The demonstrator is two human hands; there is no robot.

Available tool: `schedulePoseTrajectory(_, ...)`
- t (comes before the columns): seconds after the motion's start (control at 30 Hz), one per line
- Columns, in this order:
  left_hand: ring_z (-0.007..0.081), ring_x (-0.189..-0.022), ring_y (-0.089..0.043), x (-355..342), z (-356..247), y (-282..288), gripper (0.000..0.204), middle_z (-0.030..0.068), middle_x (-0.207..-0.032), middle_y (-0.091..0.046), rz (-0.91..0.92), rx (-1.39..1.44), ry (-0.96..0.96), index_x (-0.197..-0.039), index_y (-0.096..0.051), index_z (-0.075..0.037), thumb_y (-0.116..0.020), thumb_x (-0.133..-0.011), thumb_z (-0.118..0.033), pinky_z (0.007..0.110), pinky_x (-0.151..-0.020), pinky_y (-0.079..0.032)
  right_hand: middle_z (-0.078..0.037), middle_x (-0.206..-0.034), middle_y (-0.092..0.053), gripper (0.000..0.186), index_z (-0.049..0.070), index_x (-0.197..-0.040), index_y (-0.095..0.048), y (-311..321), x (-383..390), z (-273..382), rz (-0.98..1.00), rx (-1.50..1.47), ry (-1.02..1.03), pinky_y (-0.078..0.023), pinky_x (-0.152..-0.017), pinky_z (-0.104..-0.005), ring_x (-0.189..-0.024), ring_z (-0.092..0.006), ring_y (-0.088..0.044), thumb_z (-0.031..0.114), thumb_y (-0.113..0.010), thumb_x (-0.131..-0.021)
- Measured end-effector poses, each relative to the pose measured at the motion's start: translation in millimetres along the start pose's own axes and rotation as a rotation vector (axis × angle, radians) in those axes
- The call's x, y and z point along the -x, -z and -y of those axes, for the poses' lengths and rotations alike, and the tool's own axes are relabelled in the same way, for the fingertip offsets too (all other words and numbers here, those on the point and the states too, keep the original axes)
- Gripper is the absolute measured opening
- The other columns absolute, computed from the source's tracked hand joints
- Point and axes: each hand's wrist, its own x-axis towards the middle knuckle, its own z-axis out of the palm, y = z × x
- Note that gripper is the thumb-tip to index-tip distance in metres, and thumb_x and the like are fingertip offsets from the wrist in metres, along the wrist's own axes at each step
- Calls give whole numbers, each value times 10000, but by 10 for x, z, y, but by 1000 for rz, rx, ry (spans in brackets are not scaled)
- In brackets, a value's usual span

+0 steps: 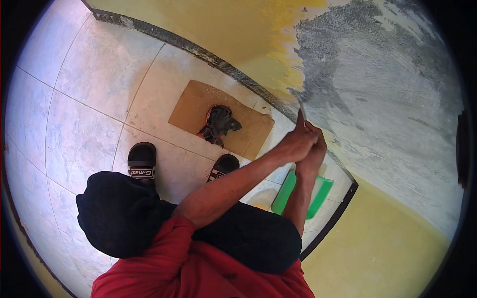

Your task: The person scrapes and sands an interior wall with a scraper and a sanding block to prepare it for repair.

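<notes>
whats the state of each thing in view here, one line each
yellow wall: paint ends raggedly at a grey patch
thin tool: held, tip toward the wall
left hand: closed on the tool
right hand: against the left, fingers partly hidden
cardboard: flat on the tiles
dark bundle: crumpled, on the cardboard
sandals: on the tiles
green object: partly hidden by a forearm

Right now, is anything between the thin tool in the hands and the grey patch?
Nothing visible: the thin tool, held where the left hand and right hand meet, reaches toward the edge of the grey patch. Whether its tip touches is unclear. The cardboard lies on the floor, off that line.
</notes>
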Motion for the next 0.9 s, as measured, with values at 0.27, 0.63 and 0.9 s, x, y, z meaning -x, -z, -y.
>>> schedulePoseTrajectory(0.27, 470, -968, -542, 66, 86, -178, 568, 459, -1207, -319, -35, -245, -206, -1241, -254, 193, -410, -860, -198, 430, -882, -444, -99, -945, -620, 257, -17, -1028, -586, 13, 136, -101, -113, 24, 45, -437, -774, -274, -865, -159, -567, 36, -583, -777)
schedulePoseTrajectory(0.63, 446, -958, -561, 96, 60, -54, 873, 371, -1010, -540, 31, -76, -29, -1333, 142, 111, -451, -839, -296, 444, -821, -452, -88, -997, -592, 273, -25, -1064, -568, -41, 185, -7, -89, -207, -63, -418, -836, -275, -919, -140, -531, 59, -590, -805)
schedulePoseTrajectory(0.9, 453, -837, -589, -235, 495, -141, 684, 392, -953, -536, -113, -822, -364, -1340, -121, 128, -435, -859, -243, 456, -721, -496, -60, -911, -591, 244, -35, -1069, -562, -128, 127, -104, -12, -441, -93, -433, -711, -221, -805, -104, -531, 51, -562, -840)
